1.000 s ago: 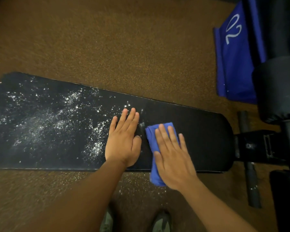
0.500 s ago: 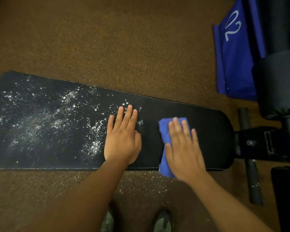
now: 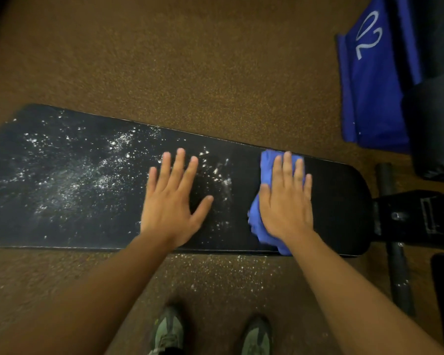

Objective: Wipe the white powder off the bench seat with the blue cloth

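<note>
A long black bench seat (image 3: 338, 201) lies across the view. White powder (image 3: 82, 175) speckles its left and middle parts; the right end looks dark and clean. My right hand (image 3: 286, 198) presses flat on the folded blue cloth (image 3: 266, 165), which lies on the right part of the seat and hangs over the near edge. My left hand (image 3: 173, 198) rests flat on the seat's middle, fingers spread, holding nothing, with powder around it.
Brown speckled floor (image 3: 190, 60) surrounds the bench, with spilled powder (image 3: 223, 272) below the near edge. My two shoes (image 3: 168, 331) stand in front. A blue panel marked 02 (image 3: 369, 85) and black gym equipment (image 3: 436, 124) stand at the right, beside the bench's metal frame (image 3: 405, 216).
My right hand slid the blue cloth to the right and toward the far edge of the seat. My left hand stayed in place, its thumb now spread wider.
</note>
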{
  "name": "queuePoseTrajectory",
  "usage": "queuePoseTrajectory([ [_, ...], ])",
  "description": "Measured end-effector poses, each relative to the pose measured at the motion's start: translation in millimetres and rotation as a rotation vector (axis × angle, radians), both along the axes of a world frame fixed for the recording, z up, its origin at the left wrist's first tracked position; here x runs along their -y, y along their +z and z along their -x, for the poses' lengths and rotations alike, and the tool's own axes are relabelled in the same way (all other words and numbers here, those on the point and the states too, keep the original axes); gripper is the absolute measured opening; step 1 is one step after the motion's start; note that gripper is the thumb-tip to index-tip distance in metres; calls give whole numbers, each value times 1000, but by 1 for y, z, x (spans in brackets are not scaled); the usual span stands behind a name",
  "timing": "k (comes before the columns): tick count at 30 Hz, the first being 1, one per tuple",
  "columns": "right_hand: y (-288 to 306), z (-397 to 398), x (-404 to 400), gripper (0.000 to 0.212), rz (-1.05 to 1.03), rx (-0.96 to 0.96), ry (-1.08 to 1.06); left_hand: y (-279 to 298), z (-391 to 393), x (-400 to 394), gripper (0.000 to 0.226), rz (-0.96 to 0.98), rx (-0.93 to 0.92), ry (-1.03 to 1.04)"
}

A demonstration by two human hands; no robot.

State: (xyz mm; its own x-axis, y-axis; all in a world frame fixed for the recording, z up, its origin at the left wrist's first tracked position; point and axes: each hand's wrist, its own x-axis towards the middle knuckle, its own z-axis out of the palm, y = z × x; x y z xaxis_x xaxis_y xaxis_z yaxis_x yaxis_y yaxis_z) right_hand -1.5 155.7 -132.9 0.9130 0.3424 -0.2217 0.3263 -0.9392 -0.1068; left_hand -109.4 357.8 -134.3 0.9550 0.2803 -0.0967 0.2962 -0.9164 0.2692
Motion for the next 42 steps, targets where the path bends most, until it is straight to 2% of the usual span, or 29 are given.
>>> queuePoseTrajectory([
  [2,0,-11,-39,65,-42,-17,-121,3,5,-25,79,-49,-16,71],
  [3,0,-9,-56,65,-58,-17,-105,5,6,-36,80,-52,-26,105],
  [7,1,43,-71,64,-50,9,225,6,12,-68,83,-76,-84,135],
  [9,2,58,-44,63,-38,-15,262,5,19,-80,84,-84,-113,104],
  [12,2,44,-20,64,8,-23,128,1,24,-85,83,-94,-142,81],
  [15,-2,14,-58,65,2,5,-89,-1,23,-82,82,-100,-142,94],
  [17,-1,6,-93,65,-48,-6,-140,-2,23,-81,82,-112,-147,98],
  [20,-1,42,-105,63,-73,7,92,-2,23,-80,82,-107,-138,99],
  [23,5,72,-60,63,-43,11,238,0,23,-81,82,-106,-146,107],
  [25,3,43,-39,63,23,-1,97,1,24,-81,82,-106,-153,104],
  [27,-1,5,-61,65,7,-7,-136,0,24,-82,82,-106,-150,113],
  [28,0,-2,-85,65,-25,-17,-180,-1,24,-82,81,-108,-151,112],
  [29,-1,4,-107,65,-40,-4,-137,-2,23,-81,81,-107,-148,109],
  [31,-4,40,-124,65,-59,22,115,-3,23,-82,81,-102,-138,111],
  [33,1,74,-98,64,-41,6,310,-2,24,-83,80,-97,-131,111],
  [34,3,78,-79,63,-30,-2,329,-2,25,-83,80,-93,-123,110],
  [36,2,58,-60,63,-26,16,237,-1,26,-83,77,-88,-111,109],
  [39,-3,16,-103,65,-45,-2,-28,-3,27,-83,74,-78,-97,108],
  [40,-3,16,-123,65,-60,-11,-56,-4,27,-83,73,-78,-93,108],
  [42,-4,42,-141,64,-73,26,79,-5,27,-83,72,-71,-81,110],
])
